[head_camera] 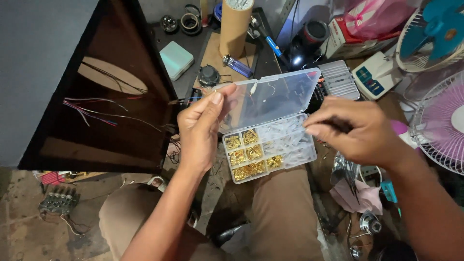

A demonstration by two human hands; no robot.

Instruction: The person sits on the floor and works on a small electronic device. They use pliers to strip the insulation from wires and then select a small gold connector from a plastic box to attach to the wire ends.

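Note:
A clear plastic compartment box rests on my right knee with its lid standing open. Its left compartments hold several small brass terminals; the right side holds clear plastic sleeves. My left hand is raised at the lid's left edge, thumb and forefinger pinched on a thin wire end. My right hand hovers over the box's right side, fingers pinched together on something small that I cannot make out.
A dark open speaker cabinet with loose coloured wires stands at left. Behind the box are a cardboard tube, a lighter, a screwdriver, a silver amplifier. Fans stand at right. Speaker parts lie on the floor.

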